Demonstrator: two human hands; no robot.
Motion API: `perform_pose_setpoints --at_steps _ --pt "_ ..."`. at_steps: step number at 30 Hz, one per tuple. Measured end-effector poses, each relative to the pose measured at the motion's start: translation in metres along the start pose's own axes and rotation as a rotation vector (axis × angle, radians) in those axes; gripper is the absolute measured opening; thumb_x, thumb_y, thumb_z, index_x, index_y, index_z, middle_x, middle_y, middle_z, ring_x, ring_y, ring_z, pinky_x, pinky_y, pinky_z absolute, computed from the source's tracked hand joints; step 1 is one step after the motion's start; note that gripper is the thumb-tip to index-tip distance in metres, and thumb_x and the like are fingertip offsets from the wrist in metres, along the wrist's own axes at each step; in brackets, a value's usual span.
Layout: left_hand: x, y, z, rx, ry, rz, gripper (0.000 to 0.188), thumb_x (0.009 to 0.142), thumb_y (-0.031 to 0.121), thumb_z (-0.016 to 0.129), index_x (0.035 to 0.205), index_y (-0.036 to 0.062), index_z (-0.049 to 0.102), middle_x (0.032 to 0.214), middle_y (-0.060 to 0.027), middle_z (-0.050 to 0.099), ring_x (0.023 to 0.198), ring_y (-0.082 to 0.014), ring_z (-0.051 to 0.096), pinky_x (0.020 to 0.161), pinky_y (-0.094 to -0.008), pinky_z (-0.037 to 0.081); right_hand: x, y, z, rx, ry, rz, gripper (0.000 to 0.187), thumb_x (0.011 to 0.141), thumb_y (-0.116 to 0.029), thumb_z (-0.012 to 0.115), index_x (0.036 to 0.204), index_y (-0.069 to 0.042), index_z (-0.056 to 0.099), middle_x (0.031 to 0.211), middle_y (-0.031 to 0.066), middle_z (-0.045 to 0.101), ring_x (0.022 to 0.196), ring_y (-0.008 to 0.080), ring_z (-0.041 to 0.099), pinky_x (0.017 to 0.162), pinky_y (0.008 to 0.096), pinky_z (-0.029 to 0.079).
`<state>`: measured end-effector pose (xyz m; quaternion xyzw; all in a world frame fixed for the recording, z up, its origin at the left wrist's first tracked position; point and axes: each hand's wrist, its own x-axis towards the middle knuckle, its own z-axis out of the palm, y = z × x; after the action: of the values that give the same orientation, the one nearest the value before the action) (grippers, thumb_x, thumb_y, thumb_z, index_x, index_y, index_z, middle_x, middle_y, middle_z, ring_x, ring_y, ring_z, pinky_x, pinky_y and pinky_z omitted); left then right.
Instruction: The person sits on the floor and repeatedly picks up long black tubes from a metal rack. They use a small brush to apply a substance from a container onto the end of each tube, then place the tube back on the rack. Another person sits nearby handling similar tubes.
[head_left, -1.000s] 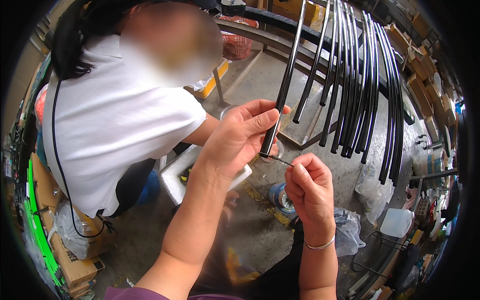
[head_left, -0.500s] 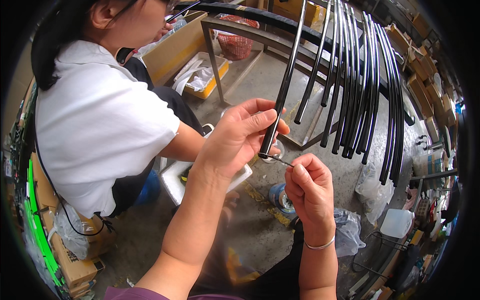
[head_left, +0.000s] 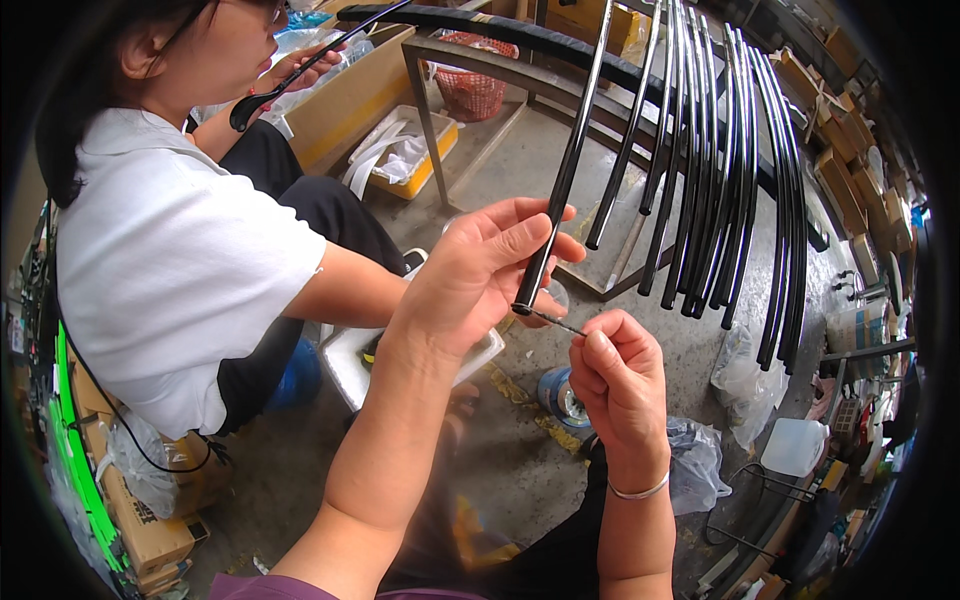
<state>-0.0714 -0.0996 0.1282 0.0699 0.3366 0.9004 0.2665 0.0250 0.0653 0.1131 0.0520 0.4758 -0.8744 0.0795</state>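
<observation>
Strand (head_left: 556,323)'s pinched in right hand (head_left: 622,375), beside the rod (head_left: 573,155)'s lower end; left hand (head_left: 488,255)'s gripping rod, tugging could slip it.

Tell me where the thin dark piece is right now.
In the head view, the thin dark piece is just right of centre, running from your right hand to the lower end of the black rod in your left hand.

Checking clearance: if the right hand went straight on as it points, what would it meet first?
Probably the rod in the left hand, near its lower end, where the thin piece in the right hand seems to reach. Depth is unclear from this view.
</observation>
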Motion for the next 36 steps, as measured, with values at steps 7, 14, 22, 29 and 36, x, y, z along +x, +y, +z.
perform_pose_setpoints --at_steps 7,14,22,29,36 --pt "0.0 0.0 -0.003 0.011 -0.014 0.033 0.037 0.087 0.013 0.062 0.117 -0.0076 0.053 0.088 -0.014 0.064 0.078 -0.0161 0.059 0.069 -0.0274 0.048 -0.006 0.003 -0.021 0.055 0.072 0.08 0.013 0.091 -0.014 0.059 0.088 -0.002 0.056 0.061 -0.0051 0.04 0.048 0.0037 0.03 0.044 0.02 0.022" --pt "-0.003 0.009 0.0 0.056 -0.057 0.074 0.029 0.087 0.008 0.061 0.11 -0.0074 0.057 0.087 -0.0097 0.061 0.08 -0.0139 0.057 0.07 -0.0232 0.045 -0.02 -0.006 -0.052 0.249 -0.028 0.118 0.011 0.09 -0.016 0.06 0.088 -0.006 0.055 0.063 -0.0047 0.036 0.053 0.0055 0.029 0.044 0.02 0.021" --pt "0.039 0.072 -0.008 0.334 0.053 0.042 0.032 0.089 0.012 0.057 0.112 -0.0092 0.053 0.077 -0.0098 0.059 0.069 -0.0165 0.055 0.068 -0.0262 0.047 -0.037 -0.018 -0.074 0.262 -0.025 0.068 0.011 0.091 -0.015 0.058 0.088 -0.004 0.055 0.066 -0.0028 0.042 0.052 0.0054 0.03 0.043 0.019 0.022" --pt "0.06 0.137 0.002 0.633 0.218 -0.011 0.025 0.089 0.015 0.059 0.108 -0.0006 0.06 0.08 -0.0019 0.06 0.072 -0.0082 0.054 0.066 -0.0226 0.042 -0.045 -0.026 -0.084 0.259 -0.015 0.053 0.01 0.091 -0.015 0.058 0.089 -0.005 0.055 0.063 -0.0043 0.037 0.053 0.0055 0.029 0.044 0.0201 0.022" --pt "0.073 0.16 -0.029 0.837 0.241 -0.042 0.022 0.089 0.012 0.059 0.107 -0.0007 0.061 0.083 -0.004 0.063 0.075 -0.0098 0.06 0.063 -0.0223 0.047 -0.051 -0.032 -0.089 0.267 0.011 0.047 0.011 0.091 -0.015 0.058 0.088 -0.005 0.054 0.064 -0.0042 0.038 0.053 0.0054 0.03 0.044 0.0197 0.023"
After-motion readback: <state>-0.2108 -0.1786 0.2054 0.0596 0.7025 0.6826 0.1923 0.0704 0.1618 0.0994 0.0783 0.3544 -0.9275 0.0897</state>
